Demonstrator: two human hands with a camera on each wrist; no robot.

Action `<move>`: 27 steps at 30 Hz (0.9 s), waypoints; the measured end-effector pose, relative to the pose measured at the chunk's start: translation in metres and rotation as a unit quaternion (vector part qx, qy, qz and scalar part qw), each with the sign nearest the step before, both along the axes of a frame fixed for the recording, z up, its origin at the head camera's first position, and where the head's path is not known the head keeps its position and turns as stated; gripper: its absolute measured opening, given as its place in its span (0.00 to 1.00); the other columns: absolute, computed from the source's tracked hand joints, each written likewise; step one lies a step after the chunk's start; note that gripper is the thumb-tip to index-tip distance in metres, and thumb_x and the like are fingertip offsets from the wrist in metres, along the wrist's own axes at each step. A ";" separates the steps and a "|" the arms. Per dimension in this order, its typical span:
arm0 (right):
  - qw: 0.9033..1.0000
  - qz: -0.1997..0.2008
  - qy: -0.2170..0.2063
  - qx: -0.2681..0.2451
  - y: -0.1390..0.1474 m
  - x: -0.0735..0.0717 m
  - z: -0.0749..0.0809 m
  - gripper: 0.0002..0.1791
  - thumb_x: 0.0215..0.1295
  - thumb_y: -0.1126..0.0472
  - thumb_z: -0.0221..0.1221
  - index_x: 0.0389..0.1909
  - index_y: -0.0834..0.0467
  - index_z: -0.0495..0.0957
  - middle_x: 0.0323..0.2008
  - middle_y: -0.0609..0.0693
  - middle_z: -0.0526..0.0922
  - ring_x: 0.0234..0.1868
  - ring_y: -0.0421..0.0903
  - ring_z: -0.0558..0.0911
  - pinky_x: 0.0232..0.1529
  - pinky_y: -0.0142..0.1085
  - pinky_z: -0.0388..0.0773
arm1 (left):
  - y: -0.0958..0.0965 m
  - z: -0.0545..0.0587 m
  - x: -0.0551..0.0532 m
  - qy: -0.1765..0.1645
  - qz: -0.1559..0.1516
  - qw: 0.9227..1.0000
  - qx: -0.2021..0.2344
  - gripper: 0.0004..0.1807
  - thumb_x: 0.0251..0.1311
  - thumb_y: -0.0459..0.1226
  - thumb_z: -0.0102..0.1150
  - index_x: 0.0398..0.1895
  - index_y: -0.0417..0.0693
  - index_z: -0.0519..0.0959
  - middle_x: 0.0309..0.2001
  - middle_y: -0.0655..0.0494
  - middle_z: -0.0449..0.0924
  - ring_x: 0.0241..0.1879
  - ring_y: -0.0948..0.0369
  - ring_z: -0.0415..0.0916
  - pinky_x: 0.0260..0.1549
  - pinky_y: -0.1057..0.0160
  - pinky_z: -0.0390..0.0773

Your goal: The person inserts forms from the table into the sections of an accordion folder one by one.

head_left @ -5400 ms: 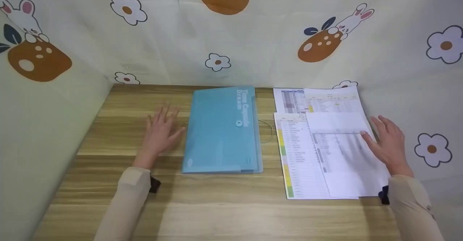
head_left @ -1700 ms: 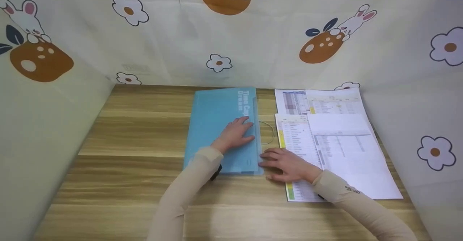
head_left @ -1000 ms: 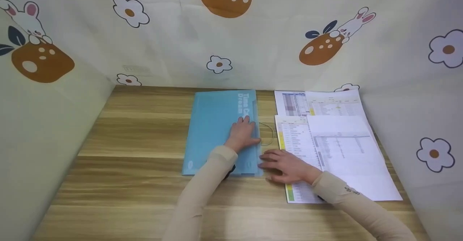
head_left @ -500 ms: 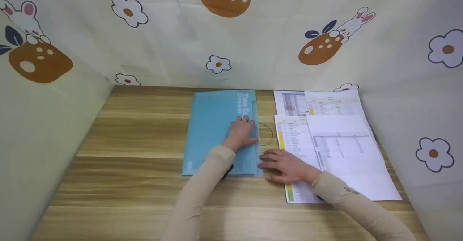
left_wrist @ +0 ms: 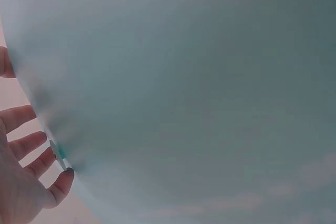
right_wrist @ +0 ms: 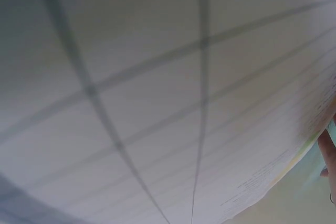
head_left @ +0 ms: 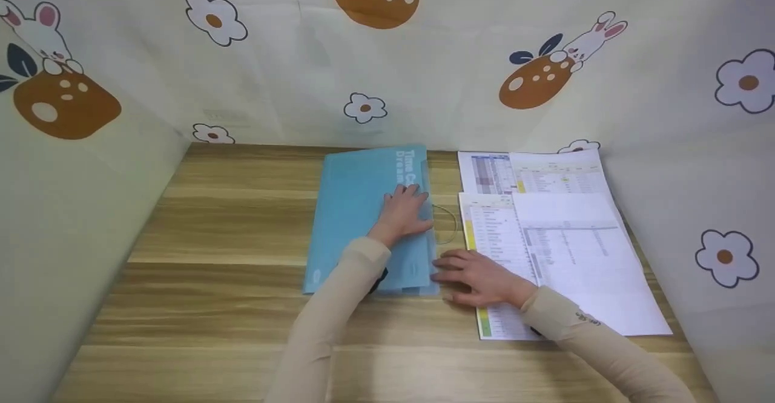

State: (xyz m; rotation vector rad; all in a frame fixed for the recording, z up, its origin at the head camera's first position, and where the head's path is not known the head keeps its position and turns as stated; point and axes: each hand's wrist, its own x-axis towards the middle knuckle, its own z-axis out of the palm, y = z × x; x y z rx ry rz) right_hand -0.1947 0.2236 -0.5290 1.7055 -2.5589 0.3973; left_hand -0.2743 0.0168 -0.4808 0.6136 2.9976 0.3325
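A light-blue plastic document folder (head_left: 351,203) lies on the wooden table, its cover printed with white lettering. My left hand (head_left: 399,212) rests on the cover near its right edge, hiding the button clasp. In the left wrist view the button (left_wrist: 56,155) shows among the fingers of my left hand (left_wrist: 23,166). A thin elastic cord (head_left: 454,224) loops out from the folder's right side. My right hand (head_left: 481,279) lies with fingers extended, fingertips at the folder's lower right edge, over printed sheets (head_left: 584,288). Only some fingers of it appear in the right wrist view.
Several overlapping printed papers (head_left: 557,170) cover the table's right side, some with yellow and green margins. Bare wooden tabletop (head_left: 212,227) stretches to the left and in front. Patterned cloth (head_left: 290,58) walls enclose the back and sides.
Both hands came in from the sides to the folder. In the last half second my left hand moved slightly away from me, and the folder's cover rose a little. The right hand stays still.
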 end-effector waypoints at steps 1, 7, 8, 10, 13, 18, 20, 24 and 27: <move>1.000 -0.001 0.000 0.001 0.000 0.000 0.000 0.23 0.59 0.46 0.50 0.54 0.47 0.72 0.56 0.49 0.68 0.57 0.48 0.62 0.55 0.42 0.57 | 0.000 0.001 0.000 -0.004 0.002 1.000 0.003 0.33 0.49 0.54 0.52 0.59 0.52 0.67 0.61 0.50 0.59 0.57 0.50 0.54 0.47 0.45 0.61; 1.000 -0.003 -0.001 0.006 0.000 0.000 0.002 0.23 0.59 0.46 0.50 0.55 0.47 0.71 0.57 0.49 0.68 0.58 0.49 0.62 0.55 0.43 0.57 | -0.003 0.004 -0.005 -0.013 0.012 0.999 0.034 0.33 0.49 0.54 0.53 0.59 0.52 0.67 0.62 0.51 0.58 0.57 0.51 0.53 0.46 0.45 0.61; 1.000 -0.002 0.001 0.006 0.000 0.000 0.002 0.23 0.59 0.46 0.50 0.55 0.47 0.71 0.57 0.49 0.68 0.58 0.49 0.62 0.55 0.43 0.57 | -0.004 0.004 -0.006 -0.015 0.012 0.999 0.039 0.33 0.49 0.54 0.53 0.59 0.52 0.67 0.62 0.51 0.58 0.57 0.51 0.53 0.46 0.46 0.61; 1.000 0.001 0.003 0.002 0.000 0.000 0.002 0.23 0.58 0.46 0.50 0.55 0.48 0.71 0.56 0.50 0.68 0.58 0.50 0.62 0.55 0.44 0.58 | -0.005 0.006 -0.007 -0.018 0.012 0.999 0.050 0.32 0.49 0.54 0.52 0.59 0.52 0.68 0.62 0.51 0.58 0.57 0.51 0.53 0.45 0.46 0.61; 1.000 0.005 0.007 -0.003 0.000 0.000 0.001 0.23 0.58 0.46 0.51 0.54 0.48 0.72 0.56 0.50 0.68 0.57 0.51 0.63 0.54 0.44 0.58 | -0.006 0.009 -0.007 -0.030 0.013 0.997 0.068 0.32 0.49 0.53 0.53 0.59 0.52 0.67 0.62 0.51 0.57 0.57 0.51 0.52 0.46 0.46 0.60; 1.000 0.007 0.012 -0.005 0.000 0.000 0.000 0.23 0.58 0.46 0.51 0.54 0.49 0.72 0.56 0.51 0.69 0.57 0.51 0.63 0.54 0.44 0.58 | -0.009 0.014 -0.008 -0.046 0.021 0.994 0.098 0.32 0.48 0.51 0.54 0.60 0.52 0.67 0.63 0.51 0.56 0.56 0.52 0.52 0.48 0.46 0.58; 1.000 0.006 0.011 -0.005 0.000 -0.001 0.000 0.22 0.58 0.46 0.51 0.53 0.49 0.73 0.55 0.50 0.69 0.57 0.50 0.63 0.55 0.43 0.58 | -0.010 0.015 -0.010 -0.043 0.023 0.993 0.107 0.32 0.48 0.50 0.55 0.59 0.52 0.67 0.63 0.52 0.56 0.56 0.53 0.52 0.47 0.47 0.58; 1.000 0.003 0.007 -0.005 0.000 0.000 0.000 0.21 0.59 0.46 0.50 0.52 0.49 0.74 0.55 0.49 0.69 0.57 0.49 0.63 0.55 0.42 0.58 | -0.013 0.018 -0.012 -0.037 0.022 0.991 0.126 0.32 0.47 0.50 0.56 0.58 0.52 0.68 0.63 0.52 0.56 0.55 0.53 0.52 0.44 0.50 0.60; 1.000 0.001 0.006 -0.003 -0.001 0.000 0.001 0.21 0.59 0.46 0.50 0.52 0.49 0.74 0.55 0.49 0.69 0.57 0.49 0.63 0.55 0.42 0.57 | -0.016 0.021 -0.012 -0.042 0.021 0.989 0.139 0.32 0.47 0.51 0.56 0.58 0.52 0.68 0.63 0.53 0.56 0.56 0.54 0.52 0.45 0.50 0.59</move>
